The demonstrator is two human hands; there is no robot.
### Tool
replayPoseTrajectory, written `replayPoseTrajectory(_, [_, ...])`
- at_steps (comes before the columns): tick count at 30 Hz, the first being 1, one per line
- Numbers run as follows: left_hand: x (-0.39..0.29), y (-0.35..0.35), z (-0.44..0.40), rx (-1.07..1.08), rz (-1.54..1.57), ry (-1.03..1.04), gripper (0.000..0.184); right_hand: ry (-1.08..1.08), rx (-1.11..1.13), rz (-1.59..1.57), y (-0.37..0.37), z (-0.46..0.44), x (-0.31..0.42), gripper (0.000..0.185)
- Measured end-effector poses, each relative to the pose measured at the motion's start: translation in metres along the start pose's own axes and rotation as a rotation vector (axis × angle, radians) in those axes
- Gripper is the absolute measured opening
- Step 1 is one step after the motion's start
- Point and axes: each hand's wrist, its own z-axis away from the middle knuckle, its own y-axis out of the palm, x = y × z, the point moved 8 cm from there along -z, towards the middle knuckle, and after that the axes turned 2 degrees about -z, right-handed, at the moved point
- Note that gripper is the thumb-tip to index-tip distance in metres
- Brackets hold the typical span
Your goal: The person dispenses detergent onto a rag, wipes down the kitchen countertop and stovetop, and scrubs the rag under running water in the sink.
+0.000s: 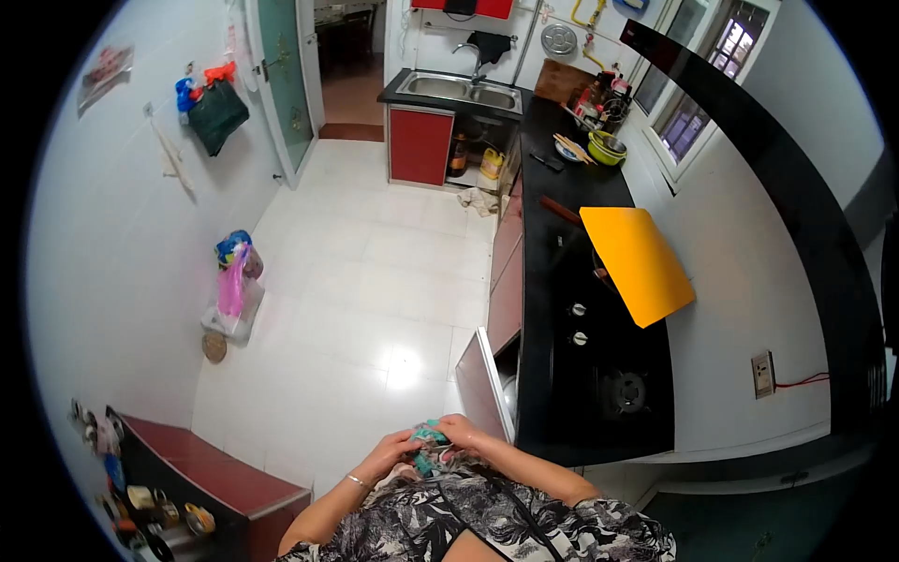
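Note:
Close to my body, at the bottom middle of the head view, a crumpled teal and whitish cloth or bag (426, 461) is between my hands. My left hand (391, 451), with a bracelet at its wrist, has its fingers closed on the bundle's left side. Curled over its upper right side is my right hand (459, 433). The fingertips are partly hidden in the folds. Just right of my right hand, a cabinet door (482, 382) stands open below the black counter (543, 412).
An orange board (637, 265) leans over the stove (623, 389) on the right. Ahead are a sink (435, 87), bottles and bowls (607, 148). Bags (234, 290) lie on the floor by the left wall. A red cabinet (201, 459) stands at the lower left.

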Motion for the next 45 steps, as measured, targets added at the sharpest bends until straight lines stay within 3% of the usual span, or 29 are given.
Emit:
replayPoseTrajectory(7, [-0.124, -0.038, -0.110, 0.163, -0.098, 0.010, 0.038, -0.071, -0.140, -0.233, -0.061, -0.056, 0.109, 0.033])
replayPoseTrajectory(14, [-0.271, -0.075, -0.240, 0.116, -0.283, -0.083, 0.032, -0.114, -0.236, -0.328, -0.163, -0.163, 0.221, 0.031])
replayPoseTrajectory(19, [-0.396, -0.121, -0.293, 0.095, -0.301, -0.071, 0.029, -0.199, -0.098, -0.295, -0.185, -0.223, 0.350, 0.030])
replayPoseTrajectory(26, [-0.512, -0.206, -0.380, -0.068, -0.074, -0.051, 0.026, -0.186, -0.044, -0.273, -0.206, -0.350, 0.485, 0.032])
replayPoseTrajectory(29, [-0.579, -0.231, -0.435, -0.008, -0.203, 0.015, 0.029, -0.114, -0.050, -0.440, -0.232, -0.403, 0.541, 0.032])
replayPoseTrajectory(32, [-0.629, -0.268, -0.520, 0.015, -0.454, 0.243, 0.036, -0.164, -0.133, -0.781, -0.275, -0.456, 0.581, 0.029])
replayPoseTrajectory(35, [-0.694, -0.276, -0.594, -0.037, -0.950, 0.490, 0.042, -0.128, -0.360, -0.917, -0.322, -0.474, 0.633, 0.029])
replayPoseTrajectory(38, [-0.729, -0.270, -0.679, 0.073, -1.064, 0.563, 0.040, -0.229, -0.427, -1.104, -0.379, -0.502, 0.651, 0.031])
replayPoseTrajectory(41, [-0.745, -0.252, -0.780, 0.201, -0.825, 0.299, 0.038, -0.253, -0.513, -1.194, -0.448, -0.529, 0.678, 0.034])
replayPoseTrajectory(44, [-0.791, -0.218, -0.851, 0.148, -0.433, -0.186, 0.037, -0.302, -0.652, -1.255, -0.536, -0.557, 0.721, 0.033])
replayPoseTrajectory(45, [-0.800, -0.210, -0.887, 0.175, -0.380, -0.231, 0.039, -0.321, -0.697, -1.276, -0.569, -0.567, 0.734, 0.033])
